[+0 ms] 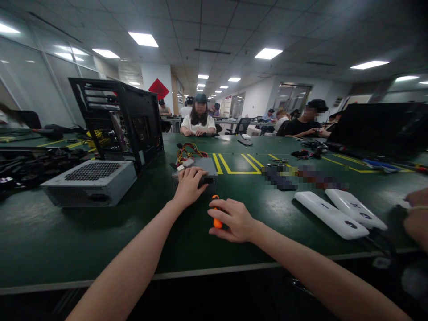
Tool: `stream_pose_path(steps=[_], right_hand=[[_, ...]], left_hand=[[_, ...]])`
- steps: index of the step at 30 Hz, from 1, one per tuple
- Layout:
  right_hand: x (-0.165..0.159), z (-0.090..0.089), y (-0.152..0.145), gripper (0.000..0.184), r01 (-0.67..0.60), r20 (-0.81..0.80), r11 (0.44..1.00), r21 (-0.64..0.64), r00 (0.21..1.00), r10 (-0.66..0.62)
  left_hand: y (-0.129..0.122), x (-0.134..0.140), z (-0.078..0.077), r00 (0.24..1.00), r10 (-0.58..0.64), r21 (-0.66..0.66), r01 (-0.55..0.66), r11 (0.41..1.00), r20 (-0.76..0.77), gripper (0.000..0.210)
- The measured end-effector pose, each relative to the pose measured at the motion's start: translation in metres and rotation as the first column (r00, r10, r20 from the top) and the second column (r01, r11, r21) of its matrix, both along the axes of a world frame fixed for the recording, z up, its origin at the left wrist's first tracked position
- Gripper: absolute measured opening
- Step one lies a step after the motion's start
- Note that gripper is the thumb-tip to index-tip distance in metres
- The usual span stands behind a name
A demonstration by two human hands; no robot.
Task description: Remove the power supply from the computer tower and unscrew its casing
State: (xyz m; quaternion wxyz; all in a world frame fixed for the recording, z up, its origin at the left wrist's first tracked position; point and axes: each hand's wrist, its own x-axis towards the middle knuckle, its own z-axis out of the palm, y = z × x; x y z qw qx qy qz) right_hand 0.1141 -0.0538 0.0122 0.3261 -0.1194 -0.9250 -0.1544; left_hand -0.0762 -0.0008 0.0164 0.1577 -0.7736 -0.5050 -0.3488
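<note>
My left hand (190, 183) lies over the near edge of a small grey power supply (209, 166), fingers on its top and thumb against its front side, gripping it. A bundle of red, yellow and black cables (190, 150) with white plugs sits at its far left corner. Closer to me, my right hand (234, 219) is closed around an orange-handled screwdriver (217, 222), just above the green table (187, 249). Its shaft and tip cannot be made out. A larger grey power supply (75, 189) with a perforated top stands left of my left hand.
A black computer case (145, 122) stands behind the larger power supply. White power banks (329, 214) lie at right, near another person's hand (416, 218). Further back are a black monitor (381, 133) and dark cables (309, 149). A person (199, 120) sits across the table.
</note>
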Motion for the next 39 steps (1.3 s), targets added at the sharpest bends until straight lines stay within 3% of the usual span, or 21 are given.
stream_pose_path(steps=[6, 12, 19, 23, 27, 34, 39], right_hand=[[0.0006, -0.0010, -0.0007, 0.035, -0.104, -0.164, 0.985, -0.140, 0.983, 0.080], [-0.0015, 0.0017, -0.0046, 0.035, -0.002, 0.033, 1.000, -0.028, 0.999, 0.003], [-0.0019, -0.0050, 0.0007, 0.043, -0.071, -0.176, 0.993, -0.091, 0.983, 0.054], [-0.0011, -0.0012, -0.0028, 0.039, -0.068, -0.103, 0.990, -0.125, 0.993, 0.055], [-0.0039, 0.0011, -0.0072, 0.031, -0.014, 0.023, 1.000, -0.002, 1.000, 0.014], [-0.0054, -0.0053, -0.0043, 0.033, -0.027, -0.130, 0.999, -0.038, 0.991, 0.022], [-0.0040, 0.0009, -0.0084, 0.034, -0.004, 0.003, 0.998, -0.057, 1.000, 0.005]], left_hand=[[-0.0016, 0.0004, -0.0007, 1.000, 0.003, -0.001, -0.003, 1.000, 0.005, 0.033], [-0.0022, 0.0023, -0.0003, 1.000, 0.016, 0.006, -0.016, 1.000, 0.012, 0.032], [-0.0004, 0.0017, -0.0018, 1.000, 0.013, -0.003, -0.013, 1.000, 0.028, 0.032], [-0.0007, 0.0012, -0.0021, 1.000, 0.011, 0.004, -0.011, 1.000, 0.024, 0.033], [-0.0020, 0.0012, -0.0011, 1.000, 0.001, 0.005, -0.001, 1.000, 0.030, 0.033], [-0.0030, 0.0010, -0.0008, 1.000, 0.007, -0.009, -0.007, 1.000, 0.027, 0.034], [-0.0024, 0.0015, -0.0010, 1.000, 0.005, -0.003, -0.005, 1.000, 0.024, 0.033]])
